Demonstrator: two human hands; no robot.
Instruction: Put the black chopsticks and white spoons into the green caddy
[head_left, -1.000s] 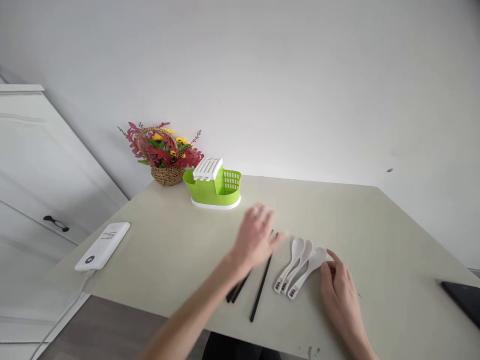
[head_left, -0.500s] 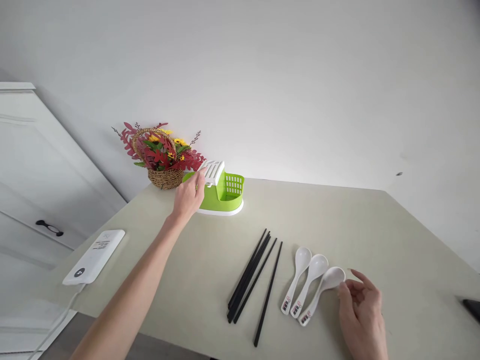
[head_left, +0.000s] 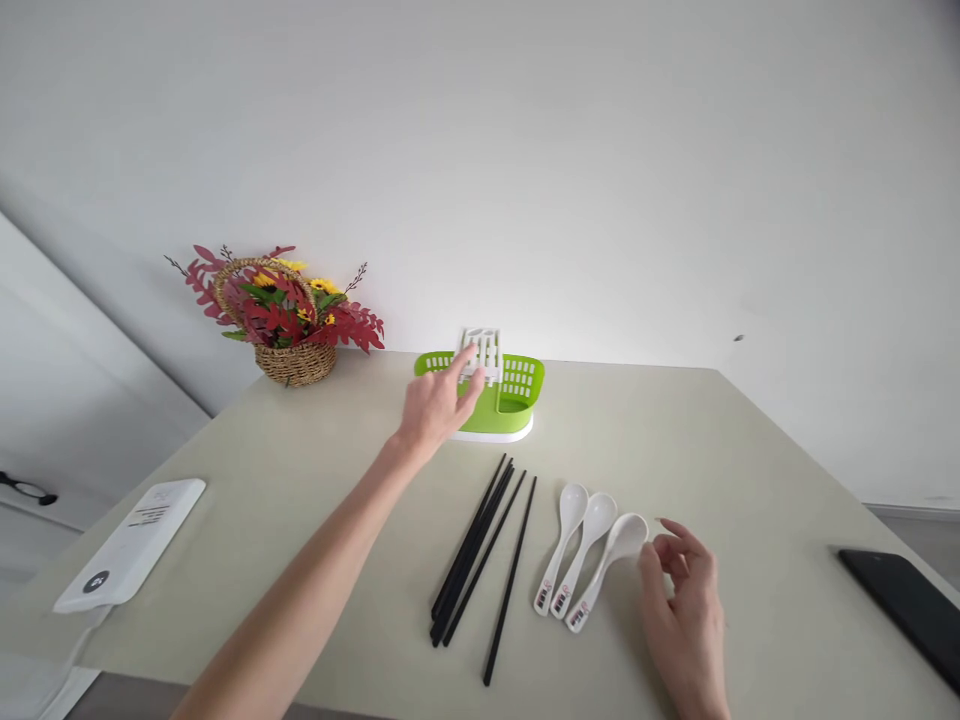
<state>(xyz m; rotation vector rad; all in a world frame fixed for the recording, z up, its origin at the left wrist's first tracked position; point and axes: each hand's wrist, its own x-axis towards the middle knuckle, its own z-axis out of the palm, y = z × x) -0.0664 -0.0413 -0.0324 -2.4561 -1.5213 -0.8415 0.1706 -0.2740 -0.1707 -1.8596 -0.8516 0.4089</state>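
A green cutlery holder (head_left: 489, 412) with pierced sides, a white base and a white slotted top (head_left: 489, 350) stands near the wall. My left hand (head_left: 439, 405) grips the slotted top, index finger over it and thumb at its front edge; the other fingers are partly hidden. Black chopsticks (head_left: 474, 550) lie on the table, mostly bunched, with one apart on the right. To their right, three white spoons (head_left: 598, 520) lie side by side. My right hand (head_left: 686, 610) rests beside the rightmost spoon, holding nothing, its fingers loosely curled and apart from the thumb.
A wicker basket (head_left: 296, 364) of red and yellow flowers stands at the back left. A white power bank (head_left: 135, 545) with a cable lies at the left edge. A black phone (head_left: 904, 610) lies at the right edge. A wall (head_left: 600, 200) closes off the back.
My left hand and the cutlery holder have moved right, away from the flower basket. The holder has turned to face me more. The view has swung right; my right hand stays by the spoons.
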